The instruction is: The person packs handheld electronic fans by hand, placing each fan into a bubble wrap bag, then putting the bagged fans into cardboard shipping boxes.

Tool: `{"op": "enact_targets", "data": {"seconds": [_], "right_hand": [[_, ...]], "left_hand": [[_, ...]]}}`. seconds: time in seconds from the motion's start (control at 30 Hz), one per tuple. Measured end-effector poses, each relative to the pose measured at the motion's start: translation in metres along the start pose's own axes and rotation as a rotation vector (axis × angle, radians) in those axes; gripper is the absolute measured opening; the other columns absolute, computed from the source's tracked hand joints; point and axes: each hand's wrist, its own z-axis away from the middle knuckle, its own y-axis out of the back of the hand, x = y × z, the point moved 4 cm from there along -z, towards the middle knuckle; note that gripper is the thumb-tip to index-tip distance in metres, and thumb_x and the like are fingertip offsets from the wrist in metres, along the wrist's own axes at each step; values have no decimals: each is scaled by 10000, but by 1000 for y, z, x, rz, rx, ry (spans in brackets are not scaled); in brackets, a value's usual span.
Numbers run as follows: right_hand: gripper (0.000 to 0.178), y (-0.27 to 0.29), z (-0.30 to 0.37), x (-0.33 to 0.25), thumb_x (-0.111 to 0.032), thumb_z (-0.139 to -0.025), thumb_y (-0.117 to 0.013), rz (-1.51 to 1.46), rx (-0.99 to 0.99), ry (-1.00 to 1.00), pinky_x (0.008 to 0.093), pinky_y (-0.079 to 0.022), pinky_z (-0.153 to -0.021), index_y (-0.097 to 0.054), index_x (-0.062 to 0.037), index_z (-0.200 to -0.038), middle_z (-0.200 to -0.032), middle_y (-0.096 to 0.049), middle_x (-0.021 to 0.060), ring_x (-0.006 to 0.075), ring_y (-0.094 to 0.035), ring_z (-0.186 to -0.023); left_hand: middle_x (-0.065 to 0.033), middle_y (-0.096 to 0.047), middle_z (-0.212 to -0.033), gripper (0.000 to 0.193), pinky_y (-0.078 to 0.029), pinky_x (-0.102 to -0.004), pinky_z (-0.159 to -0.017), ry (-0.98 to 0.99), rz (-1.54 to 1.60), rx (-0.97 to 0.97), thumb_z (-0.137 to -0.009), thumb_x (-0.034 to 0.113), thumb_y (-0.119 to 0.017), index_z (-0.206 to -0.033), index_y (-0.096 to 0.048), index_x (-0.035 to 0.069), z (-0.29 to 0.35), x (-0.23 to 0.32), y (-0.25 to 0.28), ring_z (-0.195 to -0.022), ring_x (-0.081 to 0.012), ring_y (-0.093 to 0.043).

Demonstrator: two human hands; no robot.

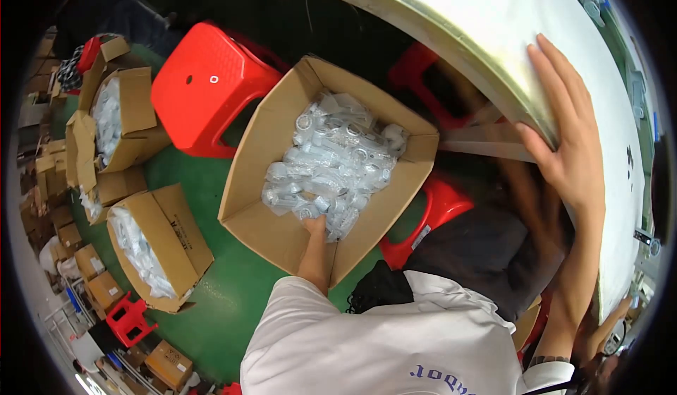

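My left hand (315, 223) reaches down into a large open cardboard box (264, 137), at the near side of its contents. Several clear-bagged, pale items (338, 148) with round ends and handle-like stems lie heaped in the box; I cannot tell their exact kind. The fingers of that hand are hidden among the bags, so whether they grip one does not show. My right hand (568, 130) rests on the edge of a white table (486, 14), its fingers spread and nothing in them.
A red stool (211, 88) stands against the box's far left side. Another red stool (430, 219) is at its right, partly under the table. Two open cartons, one (134, 116) farther back and one (173, 236) nearer, hold similar bags on the green floor (240, 268).
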Motion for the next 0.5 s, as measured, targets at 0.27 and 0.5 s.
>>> {"op": "enact_targets", "data": {"seconds": [0.27,0.5], "right_hand": [[747,-9,1,5,-254,-705,-602,-37,-8,-45,512,-299,-1121,-436,-138,-1424,-1472,-404,107,341,-366,-1356],[765,-10,-3,-4,-242,-678,-629,-19,-8,-34,467,-340,-1092,-452,-113,-1411,-1455,-427,113,327,-408,-1323]], "left_hand": [[-162,-666,-980,425,-535,-352,-770,70,382,-227,-650,223,-762,-967,-649,-36,11,34,-6,-848,-296,-640],[-135,-651,-959,359,-522,-331,-761,68,832,-425,-699,194,-742,-964,-630,-20,12,149,32,-794,-249,-619]]}}
